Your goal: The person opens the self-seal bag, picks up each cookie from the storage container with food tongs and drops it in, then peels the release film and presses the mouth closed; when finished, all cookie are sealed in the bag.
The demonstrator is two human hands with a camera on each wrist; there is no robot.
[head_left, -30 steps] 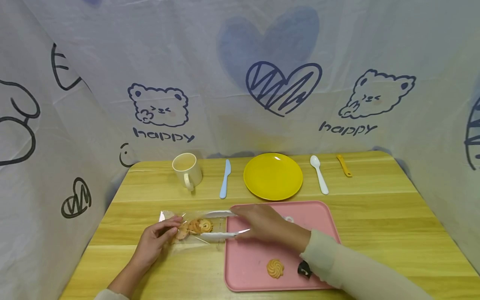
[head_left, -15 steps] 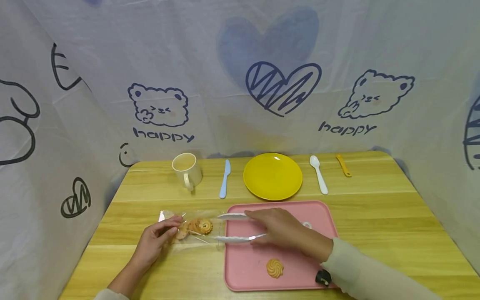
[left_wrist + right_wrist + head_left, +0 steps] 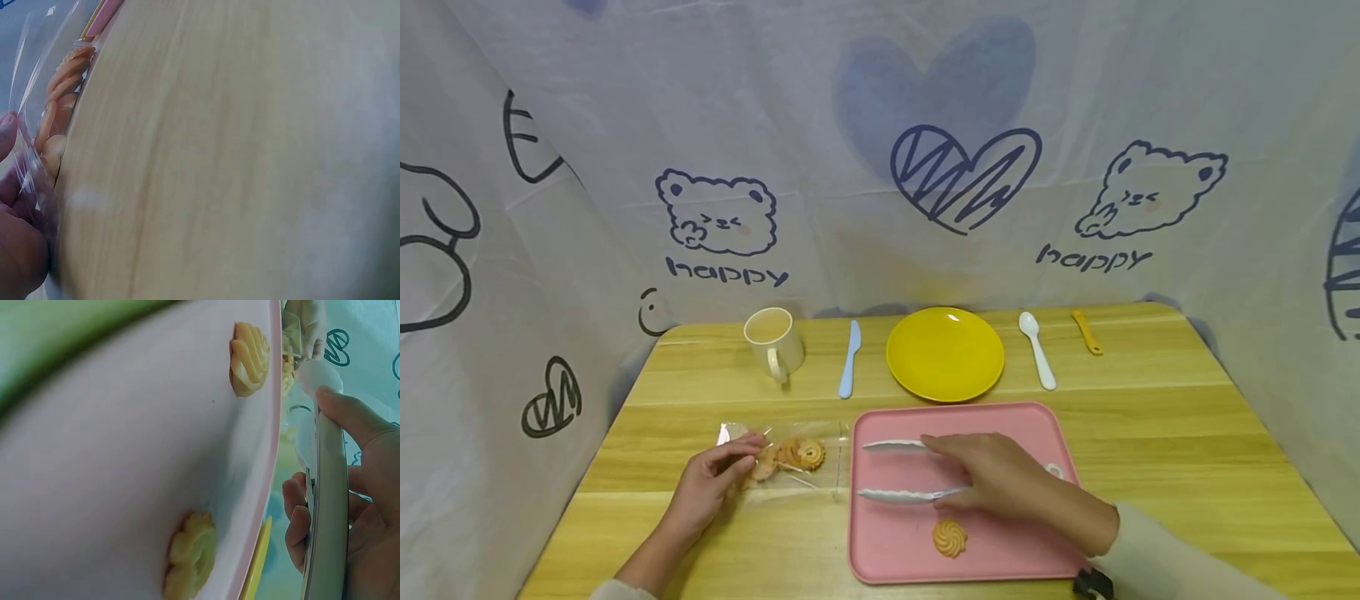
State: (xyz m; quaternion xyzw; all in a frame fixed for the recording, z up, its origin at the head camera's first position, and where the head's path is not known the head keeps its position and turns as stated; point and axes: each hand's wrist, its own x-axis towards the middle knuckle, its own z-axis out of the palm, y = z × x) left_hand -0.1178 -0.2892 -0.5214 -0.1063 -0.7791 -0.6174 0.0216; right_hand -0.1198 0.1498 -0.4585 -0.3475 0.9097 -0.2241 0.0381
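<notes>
1. Head view: right hand (image 3: 1018,479) grips spread white-tipped tongs (image 3: 893,497) over the pink rectangular tray (image 3: 895,550), tips near its left rim.
2. Left hand (image 3: 709,477) pinches a clear plastic cookie bag (image 3: 832,467) (just beside that rim).

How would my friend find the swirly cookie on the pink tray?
On the wooden table, find the pink tray. Look between the tongs and the tray's near edge. There's the swirly cookie: its ridges curl round, unlike the flower-shaped cookie.

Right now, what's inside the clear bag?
Several overlapping cookies lie inside the clear bag. The left hand covers part of one end, and the cookies hide one another, so I can't tell how many.
</notes>
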